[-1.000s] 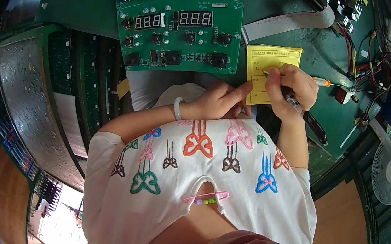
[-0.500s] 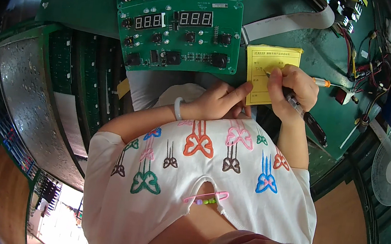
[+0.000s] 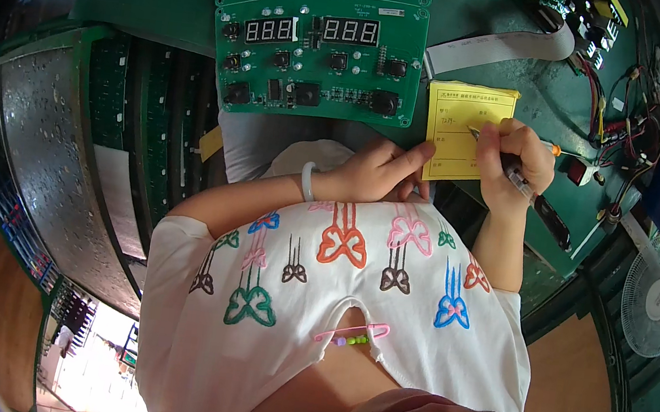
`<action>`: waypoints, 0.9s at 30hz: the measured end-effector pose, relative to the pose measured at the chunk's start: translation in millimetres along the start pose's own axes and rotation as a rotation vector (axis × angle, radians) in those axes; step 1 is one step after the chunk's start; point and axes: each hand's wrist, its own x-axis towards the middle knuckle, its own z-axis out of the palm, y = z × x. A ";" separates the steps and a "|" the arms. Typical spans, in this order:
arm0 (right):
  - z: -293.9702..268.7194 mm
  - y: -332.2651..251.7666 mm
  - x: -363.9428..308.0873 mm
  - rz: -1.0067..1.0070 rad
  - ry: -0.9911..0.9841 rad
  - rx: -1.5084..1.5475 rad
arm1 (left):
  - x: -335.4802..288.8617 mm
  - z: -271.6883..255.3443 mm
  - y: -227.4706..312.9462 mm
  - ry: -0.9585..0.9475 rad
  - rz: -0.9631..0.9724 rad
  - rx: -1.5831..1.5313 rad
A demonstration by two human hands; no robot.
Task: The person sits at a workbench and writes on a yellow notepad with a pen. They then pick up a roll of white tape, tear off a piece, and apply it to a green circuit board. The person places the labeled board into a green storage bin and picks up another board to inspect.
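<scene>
A yellow paper pad [image 3: 453, 159] with printed lines and some handwriting lies at the front edge of the green table. My left hand [image 3: 383, 171] grips its lower left edge, thumb on top and fingers curled beneath. In my right hand [image 3: 518, 158] is a pen [image 3: 553, 222] with a clear and black barrel, its tip touching the sheet just right of the handwriting. Left of the pad sits a green circuit board [image 3: 321, 67] with two dark digit displays and several black buttons.
Beyond the pad a grey ribbon cable [image 3: 502, 51] crosses the table. An orange-handled screwdriver [image 3: 552, 148] lies behind my right hand, near tangled wires [image 3: 632, 126]. A white fan [image 3: 653, 300] stands at the right; racked green boards [image 3: 132, 118] are at the left.
The pen tip has moved slightly right along the written line, and a short stroke now follows the handwriting. The whole view has shifted a little. My left hand keeps its hold.
</scene>
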 end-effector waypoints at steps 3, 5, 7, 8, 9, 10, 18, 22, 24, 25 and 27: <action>-2.5 2.1 0.5 0.026 -0.020 0.026 | 0.1 1.6 2.6 0.005 -0.005 -0.002; -2.2 4.4 0.9 0.013 -0.024 0.035 | -0.4 1.3 2.2 0.009 -0.010 0.001; 0.1 3.7 1.8 -0.020 -0.031 0.023 | -0.6 0.1 1.2 -0.003 -0.011 0.012; 0.5 3.9 1.8 -0.027 -0.025 0.016 | -0.8 -0.5 0.5 -0.009 -0.011 0.018; 1.7 4.2 2.1 -0.036 -0.020 0.013 | -0.9 -1.4 0.2 -0.021 -0.012 0.023; 2.2 4.2 2.0 -0.045 -0.016 0.010 | -0.7 -2.5 -0.1 -0.031 -0.013 0.027; 1.7 3.6 0.9 -0.037 -0.026 -0.047 | -2.4 -0.8 5.8 -0.027 0.016 0.046; 2.8 3.1 3.1 -0.068 -0.043 -0.034 | -1.2 0.1 4.4 0.007 0.021 0.021; -0.2 4.1 4.1 -0.078 -0.068 -0.041 | -1.2 0.4 4.1 0.015 0.015 0.020; -1.6 3.9 4.2 -0.083 -0.080 -0.047 | -1.9 0.4 5.3 0.014 0.010 0.033; 1.2 1.2 3.7 -0.080 -0.045 -0.075 | -2.2 0.4 5.4 0.011 0.009 0.040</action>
